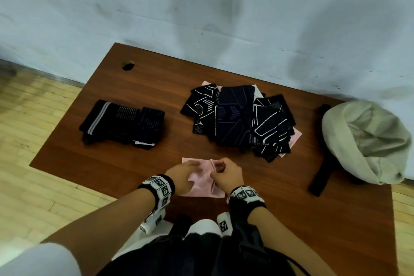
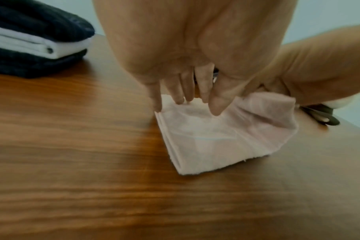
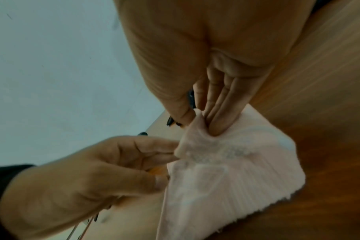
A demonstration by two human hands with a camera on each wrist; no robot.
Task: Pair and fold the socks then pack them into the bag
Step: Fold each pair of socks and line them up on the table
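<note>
The head camera looked steeply down from above the person's chest, facing forward over the brown table to the pale wall behind it, far enough back to take in the whole tabletop. The left wrist camera sat very close behind the left hand, low over the wood, looking along the fingers. The right wrist camera was equally close behind the right hand, tilted so that the wall filled its left side. All three views shared the pink sock at the near edge, and each wrist view also caught the opposite hand.
</note>
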